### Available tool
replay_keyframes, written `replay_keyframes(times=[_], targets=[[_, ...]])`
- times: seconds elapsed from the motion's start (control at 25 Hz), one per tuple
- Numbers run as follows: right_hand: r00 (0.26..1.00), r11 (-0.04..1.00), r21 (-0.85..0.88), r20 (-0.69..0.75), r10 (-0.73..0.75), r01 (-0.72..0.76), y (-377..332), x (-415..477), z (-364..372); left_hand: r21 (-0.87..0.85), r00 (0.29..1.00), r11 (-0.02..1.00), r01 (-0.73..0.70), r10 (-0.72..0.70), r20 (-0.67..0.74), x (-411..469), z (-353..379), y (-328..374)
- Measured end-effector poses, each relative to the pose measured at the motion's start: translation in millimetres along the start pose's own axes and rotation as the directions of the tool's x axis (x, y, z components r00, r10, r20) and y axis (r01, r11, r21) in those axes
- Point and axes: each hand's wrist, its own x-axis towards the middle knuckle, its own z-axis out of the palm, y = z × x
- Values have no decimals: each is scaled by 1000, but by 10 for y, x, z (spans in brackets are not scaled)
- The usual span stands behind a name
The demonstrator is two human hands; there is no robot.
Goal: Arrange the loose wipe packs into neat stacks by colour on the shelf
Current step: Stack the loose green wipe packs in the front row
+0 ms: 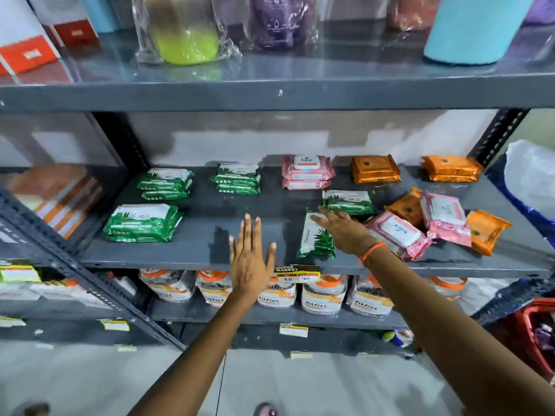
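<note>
On the grey shelf stand three green stacks, a pink stack and two orange stacks. Loose packs lie at the right: a green one, a green one turned lengthwise, two pink ones and two orange ones. My left hand hovers flat over the shelf's front, fingers spread, holding nothing. My right hand lies over the lengthwise green pack, fingertips at the other green pack, fingers apart.
Above is a shelf with bottles, a green wrapped item and a blue cylinder. Below the shelf stand several jars with orange lids and price tags. A red basket sits at the lower right.
</note>
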Motion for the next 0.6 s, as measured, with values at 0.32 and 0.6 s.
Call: replay_keyframes(times=[0.32, 0.6], targets=[[985, 992, 70, 143, 95, -106, -422, 323, -82, 161, 987, 986, 34, -59, 152, 48, -11, -848], [985, 968, 249, 157, -72, 31, -408, 494, 30, 316, 945, 947, -61, -47, 325, 53, -77, -1043]])
